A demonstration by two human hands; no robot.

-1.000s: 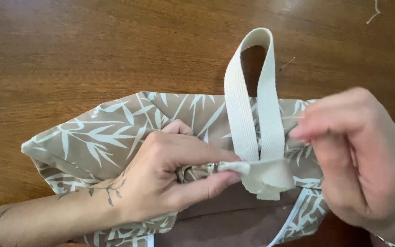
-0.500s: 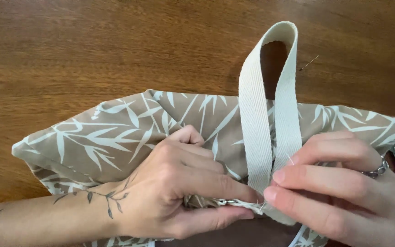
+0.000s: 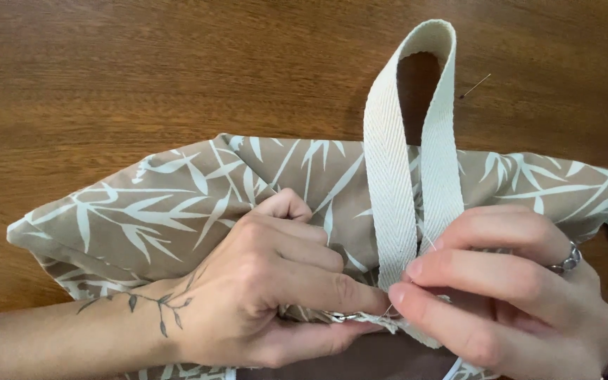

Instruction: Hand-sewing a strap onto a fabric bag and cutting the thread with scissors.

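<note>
A tan cloth bag [image 3: 198,204] printed with white leaves lay across a brown wooden tabletop [image 3: 107,77]. A cream woven strap [image 3: 395,176] looped away from the person, its long axis running from the hands towards the far edge. The left hand [image 3: 276,281] pinched the strap's near end against the cloth; the right hand [image 3: 508,288], equally near, pinched a thin needle [image 3: 427,243] there.

No packages, labels, signs, screens visible.

Home sewing spot, wooden table [image 3: 107,63], patterned fabric [image 3: 177,204], loose pin [image 3: 474,86]
</note>
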